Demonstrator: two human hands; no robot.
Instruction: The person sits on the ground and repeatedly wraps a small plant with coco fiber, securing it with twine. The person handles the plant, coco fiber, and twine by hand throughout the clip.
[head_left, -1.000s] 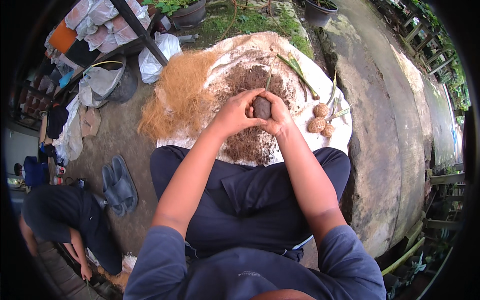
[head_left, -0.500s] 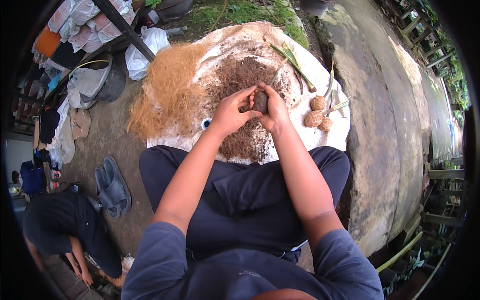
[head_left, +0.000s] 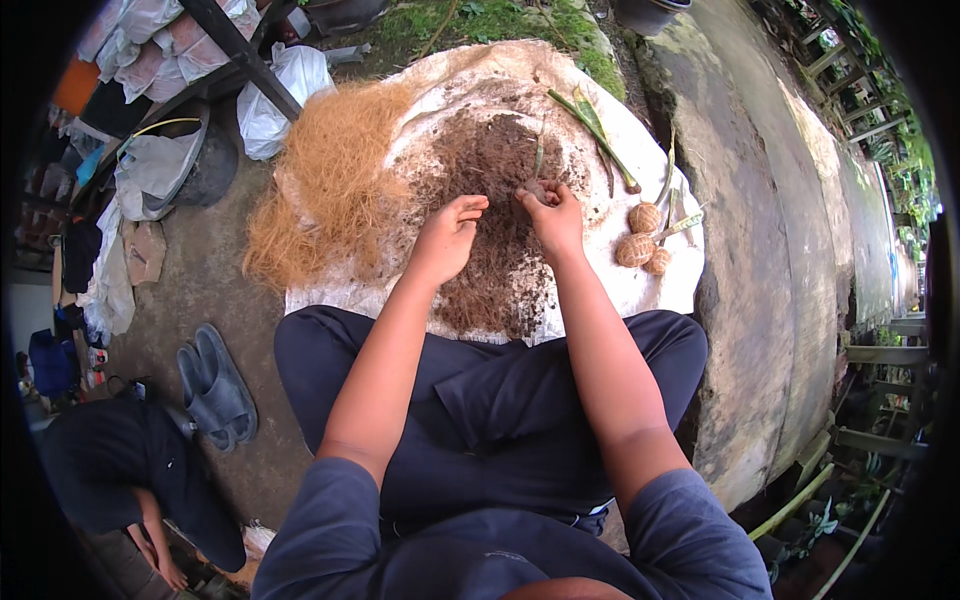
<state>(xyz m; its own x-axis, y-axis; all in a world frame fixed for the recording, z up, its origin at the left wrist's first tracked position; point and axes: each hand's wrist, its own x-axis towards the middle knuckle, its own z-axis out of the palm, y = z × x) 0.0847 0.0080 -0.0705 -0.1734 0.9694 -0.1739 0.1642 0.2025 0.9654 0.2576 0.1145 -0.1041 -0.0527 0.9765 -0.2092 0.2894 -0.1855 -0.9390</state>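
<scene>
Near the middle of the frame, the right hand (head_left: pixel 556 222) has its thumb and fingers pinched together on the base of a slender green shoot (head_left: pixel 540 160), which points toward the top of the frame; whether a clump of soil sits in that pinch is too small to tell. The left hand (head_left: pixel 448 240), just left of centre, is empty and loosely spread, its fingers reaching toward the right of the frame, well apart from the shoot. Both hands are above a patch of dark crumbly soil (head_left: pixel 478 155) scattered over a pale sheet (head_left: pixel 600 285). Left of the soil, a tangled heap of orange-brown fibre (head_left: pixel 345 150) covers that side of the sheet and spills past its edge. Right of centre, three round brown balls (head_left: pixel 635 250) bound with pale strands lie close together, with green leaves among them, and above them in the frame lie longer cut leaves (head_left: pixel 597 135). A pair of grey sandals (head_left: pixel 222 390) rests on the ground at left, a white plastic bag (head_left: pixel 285 95) is at upper left, and another person (head_left: pixel 125 465) in dark clothes bends over at lower left
</scene>
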